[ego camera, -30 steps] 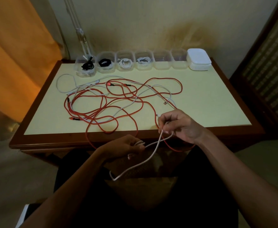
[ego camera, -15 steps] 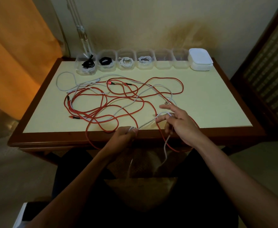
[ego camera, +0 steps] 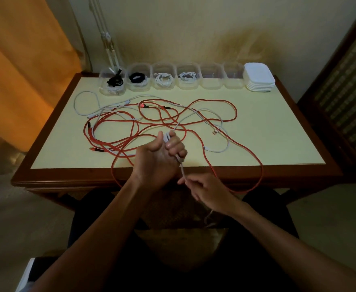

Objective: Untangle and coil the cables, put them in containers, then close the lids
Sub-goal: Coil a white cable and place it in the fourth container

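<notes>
left hand (ego camera: 160, 157): we see it raised over the table's near edge, fingers curled round a few turns of the white cable (ego camera: 195, 114).
right hand (ego camera: 206, 190): lower, just off the table edge, pinching the same white cable where it runs down from the left hand.
white cable: rest of it trails across the table (ego camera: 267, 131), tangled with the red cables (ego camera: 234, 108).
red cables: spread mid-table, one loop hangs over the near edge.
containers (ego camera: 212, 77): six clear ones in a row at the far edge, four left ones hold coiled cables.
lids (ego camera: 259, 80): white stack at the row's right end.
</notes>
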Motion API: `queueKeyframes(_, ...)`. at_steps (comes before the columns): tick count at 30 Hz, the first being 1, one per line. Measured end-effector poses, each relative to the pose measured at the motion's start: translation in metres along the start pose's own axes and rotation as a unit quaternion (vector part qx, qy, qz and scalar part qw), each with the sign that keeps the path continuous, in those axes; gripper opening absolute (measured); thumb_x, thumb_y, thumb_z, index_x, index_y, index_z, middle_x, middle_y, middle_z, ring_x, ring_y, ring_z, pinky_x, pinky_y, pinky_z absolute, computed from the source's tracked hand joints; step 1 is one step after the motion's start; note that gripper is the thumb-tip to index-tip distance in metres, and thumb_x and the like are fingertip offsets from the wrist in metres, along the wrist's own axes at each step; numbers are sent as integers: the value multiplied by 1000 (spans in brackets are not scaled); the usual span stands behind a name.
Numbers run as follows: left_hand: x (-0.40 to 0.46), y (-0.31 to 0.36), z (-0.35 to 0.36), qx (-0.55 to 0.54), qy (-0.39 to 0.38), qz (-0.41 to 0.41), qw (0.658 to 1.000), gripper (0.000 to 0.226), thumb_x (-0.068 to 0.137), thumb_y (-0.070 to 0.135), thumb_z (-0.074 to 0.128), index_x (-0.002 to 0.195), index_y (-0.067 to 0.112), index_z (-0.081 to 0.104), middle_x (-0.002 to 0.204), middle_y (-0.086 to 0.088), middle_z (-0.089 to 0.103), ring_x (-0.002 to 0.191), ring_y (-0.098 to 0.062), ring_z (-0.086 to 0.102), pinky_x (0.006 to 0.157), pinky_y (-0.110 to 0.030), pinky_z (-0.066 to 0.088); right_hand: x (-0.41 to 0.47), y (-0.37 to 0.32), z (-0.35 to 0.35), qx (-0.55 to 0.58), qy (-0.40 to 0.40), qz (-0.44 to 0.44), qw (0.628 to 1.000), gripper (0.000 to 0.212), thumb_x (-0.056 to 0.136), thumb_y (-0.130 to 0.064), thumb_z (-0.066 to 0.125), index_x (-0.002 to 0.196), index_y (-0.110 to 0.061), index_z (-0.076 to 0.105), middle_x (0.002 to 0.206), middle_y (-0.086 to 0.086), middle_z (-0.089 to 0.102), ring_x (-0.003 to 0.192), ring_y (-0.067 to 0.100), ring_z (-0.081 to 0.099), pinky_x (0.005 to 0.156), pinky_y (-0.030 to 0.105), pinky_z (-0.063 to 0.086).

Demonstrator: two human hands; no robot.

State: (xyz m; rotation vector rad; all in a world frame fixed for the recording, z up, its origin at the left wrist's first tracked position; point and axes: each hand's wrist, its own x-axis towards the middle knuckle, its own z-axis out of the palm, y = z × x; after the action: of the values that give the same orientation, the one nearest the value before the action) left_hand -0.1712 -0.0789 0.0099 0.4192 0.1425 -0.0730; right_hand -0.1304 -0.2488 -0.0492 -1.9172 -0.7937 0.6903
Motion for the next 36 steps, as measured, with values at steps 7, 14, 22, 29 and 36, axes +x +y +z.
queueKeyframes(7, 3, 0, -22, 284, 186, 88, 936, 19, 104, 20, 30, 106, 10, 46, 70, 0, 44, 63, -11, 43, 71, -28, 38, -5, -30, -13, 47, -95, 25, 994, 18, 100, -14, 55, 112, -4, 64, 77, 13, 69, 59, 20, 65, 60, 24, 54)
queueKeyframes(14, -5, 8, -57, 648, 131, 76, 746, 32, 106, 33, 31, 91, 10, 49, 80, -5, 50, 65, -7, 49, 61, -23, 44, -5, -51, -36, 144, -137, 32, 980, 18, 99, -6, 54, 109, 2, 67, 64, 3, 57, 44, 8, 41, 41, 17, 31)
queueKeyframes(22, -17, -10, -44, 421, -26, -120, 899, 60, 100, 53, 20, 85, 9, 58, 60, -4, 35, 52, -17, 28, 53, -31, 22, 18, -52, -40, 178, 78, 43, 980, 27, 101, -7, 48, 88, -7, 72, 63, 2, 54, 56, 11, 44, 49, 18, 34)
queueKeyframes(29, -23, -5, -31, 322, -63, -103, 939, 38, 103, 34, 31, 74, 17, 48, 55, 2, 29, 45, -13, 24, 52, -23, 32, 26, -45, -33, 150, 120, 61, 979, 28, 102, -14, 49, 86, -12, 72, 68, 1, 57, 71, 15, 51, 67, 28, 41)
queueKeyframes(36, -15, -1, -5, 118, -25, -14, 993, 46, 98, 51, 26, 79, 15, 47, 59, 3, 30, 51, -11, 29, 53, -25, 33, 23, -27, -5, 83, 71, 36, 993, 27, 105, -17, 44, 88, -8, 64, 68, 7, 64, 49, 13, 55, 48, 23, 43)
